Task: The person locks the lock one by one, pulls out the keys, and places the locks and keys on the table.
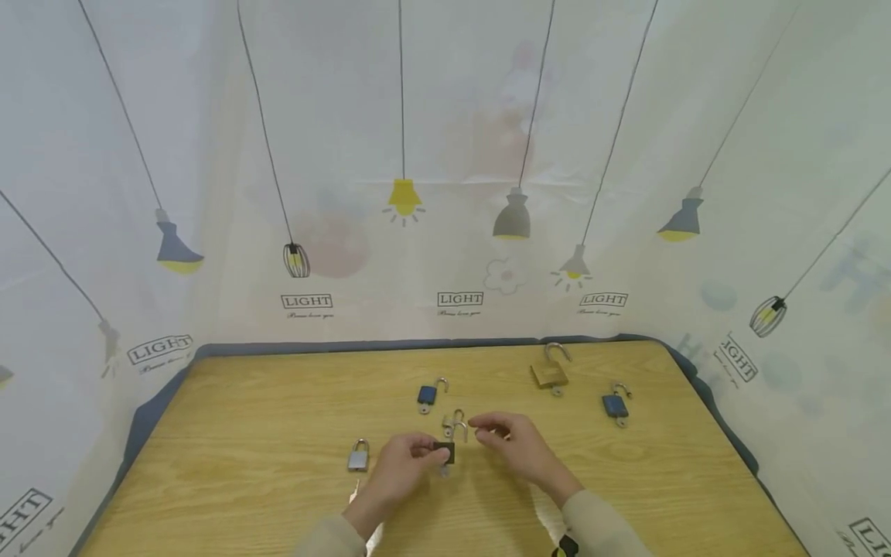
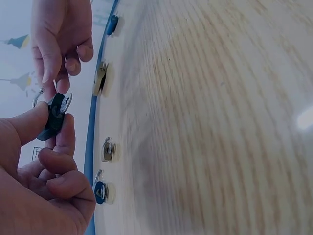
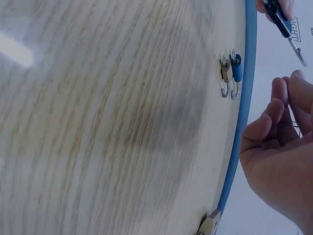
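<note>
My left hand (image 1: 400, 468) pinches a black padlock (image 1: 448, 452) above the table, between thumb and fingers. A key sticks out of the lock's underside, and its shackle stands open, as the left wrist view also shows on the black padlock (image 2: 55, 115). Just to the right, my right hand (image 1: 518, 447) hovers near the shackle with fingers loosely bent and nothing in them. In the right wrist view, a small gap separates the right hand (image 3: 283, 132) from the shackle tip. Behind the black padlock lies a small brass padlock (image 1: 448, 423), open, with a key in it.
On the wooden table (image 1: 264, 418), a blue padlock (image 1: 428, 395), a large brass padlock (image 1: 550, 376) and another blue padlock (image 1: 615, 406) lie open with keys inserted. A silver padlock (image 1: 358, 460) at left has its shackle closed. A lamp-printed curtain (image 1: 362, 271) surrounds the table.
</note>
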Action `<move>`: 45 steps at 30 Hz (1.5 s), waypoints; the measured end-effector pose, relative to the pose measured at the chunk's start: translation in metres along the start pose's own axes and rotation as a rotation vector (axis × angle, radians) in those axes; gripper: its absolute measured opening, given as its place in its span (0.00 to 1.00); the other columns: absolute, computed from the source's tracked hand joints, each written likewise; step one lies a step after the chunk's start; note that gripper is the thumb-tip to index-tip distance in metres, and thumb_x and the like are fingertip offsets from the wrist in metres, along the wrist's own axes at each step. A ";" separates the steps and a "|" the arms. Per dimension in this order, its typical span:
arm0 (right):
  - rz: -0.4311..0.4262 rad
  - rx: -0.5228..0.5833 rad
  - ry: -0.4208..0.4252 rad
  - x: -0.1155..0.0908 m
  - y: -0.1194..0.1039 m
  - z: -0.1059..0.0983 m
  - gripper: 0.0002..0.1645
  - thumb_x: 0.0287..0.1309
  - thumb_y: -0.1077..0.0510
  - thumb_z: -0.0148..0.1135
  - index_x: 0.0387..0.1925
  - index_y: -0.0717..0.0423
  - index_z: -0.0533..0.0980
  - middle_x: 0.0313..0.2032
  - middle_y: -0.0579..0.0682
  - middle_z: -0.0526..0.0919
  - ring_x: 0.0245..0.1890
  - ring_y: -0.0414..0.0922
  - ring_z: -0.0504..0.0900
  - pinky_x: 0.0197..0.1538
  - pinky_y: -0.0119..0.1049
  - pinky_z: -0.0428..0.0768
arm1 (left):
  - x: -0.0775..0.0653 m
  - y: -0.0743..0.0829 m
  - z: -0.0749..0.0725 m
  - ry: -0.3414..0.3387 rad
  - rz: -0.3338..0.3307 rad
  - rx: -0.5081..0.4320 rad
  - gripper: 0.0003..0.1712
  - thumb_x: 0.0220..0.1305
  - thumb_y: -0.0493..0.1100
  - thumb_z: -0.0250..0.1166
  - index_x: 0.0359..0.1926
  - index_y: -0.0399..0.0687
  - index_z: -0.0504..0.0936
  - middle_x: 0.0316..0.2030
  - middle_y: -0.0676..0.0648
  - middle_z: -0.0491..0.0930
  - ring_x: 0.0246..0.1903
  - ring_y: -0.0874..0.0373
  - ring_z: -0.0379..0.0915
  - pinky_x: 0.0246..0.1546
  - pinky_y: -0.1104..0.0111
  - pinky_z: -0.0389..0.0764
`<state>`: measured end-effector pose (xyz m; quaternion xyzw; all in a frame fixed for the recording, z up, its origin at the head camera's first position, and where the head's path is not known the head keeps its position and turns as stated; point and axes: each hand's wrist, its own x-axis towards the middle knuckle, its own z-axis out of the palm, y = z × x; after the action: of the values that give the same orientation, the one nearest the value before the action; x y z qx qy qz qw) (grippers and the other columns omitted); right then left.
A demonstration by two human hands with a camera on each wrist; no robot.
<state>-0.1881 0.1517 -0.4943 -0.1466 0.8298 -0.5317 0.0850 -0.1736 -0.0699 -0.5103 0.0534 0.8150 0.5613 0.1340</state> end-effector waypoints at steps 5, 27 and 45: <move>0.001 0.050 -0.034 0.001 -0.001 0.000 0.15 0.66 0.61 0.55 0.52 0.62 0.76 0.49 0.58 0.81 0.44 0.54 0.76 0.45 0.46 0.78 | -0.001 0.000 0.003 -0.017 -0.004 0.001 0.16 0.59 0.52 0.67 0.41 0.45 0.82 0.37 0.50 0.81 0.39 0.55 0.73 0.41 0.60 0.74; -0.004 0.204 -0.167 0.010 0.018 0.005 0.23 0.67 0.52 0.55 0.59 0.59 0.72 0.60 0.54 0.75 0.56 0.47 0.74 0.57 0.42 0.75 | -0.002 0.002 0.010 -0.033 -0.009 0.001 0.14 0.59 0.50 0.67 0.39 0.46 0.82 0.34 0.51 0.81 0.37 0.56 0.73 0.39 0.62 0.75; -0.043 0.074 -0.066 0.015 0.008 0.020 0.15 0.63 0.53 0.60 0.47 0.58 0.77 0.38 0.52 0.81 0.33 0.44 0.75 0.33 0.31 0.74 | -0.003 -0.004 0.015 -0.010 0.011 0.011 0.15 0.56 0.50 0.70 0.37 0.46 0.82 0.33 0.50 0.81 0.35 0.56 0.73 0.36 0.63 0.75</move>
<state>-0.1975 0.1327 -0.5094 -0.1787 0.8030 -0.5585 0.1064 -0.1667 -0.0585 -0.5186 0.0615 0.8171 0.5571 0.1349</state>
